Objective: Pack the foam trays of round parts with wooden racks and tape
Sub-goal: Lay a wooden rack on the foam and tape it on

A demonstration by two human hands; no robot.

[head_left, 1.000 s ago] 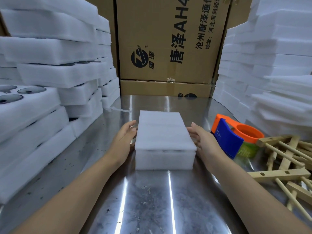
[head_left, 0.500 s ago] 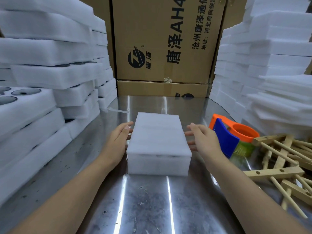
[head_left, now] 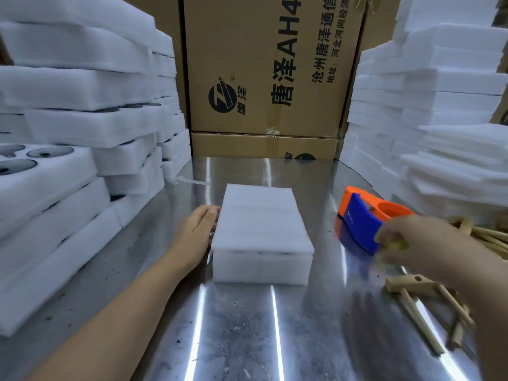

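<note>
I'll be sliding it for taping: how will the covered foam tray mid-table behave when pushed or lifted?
The foam tray probably slides easily: the steel table looks smooth and shiny. Its top sheet seems loose, with a dark gap at the near edge, so it may shift. The foam likely dents under a hard pinch.
</note>
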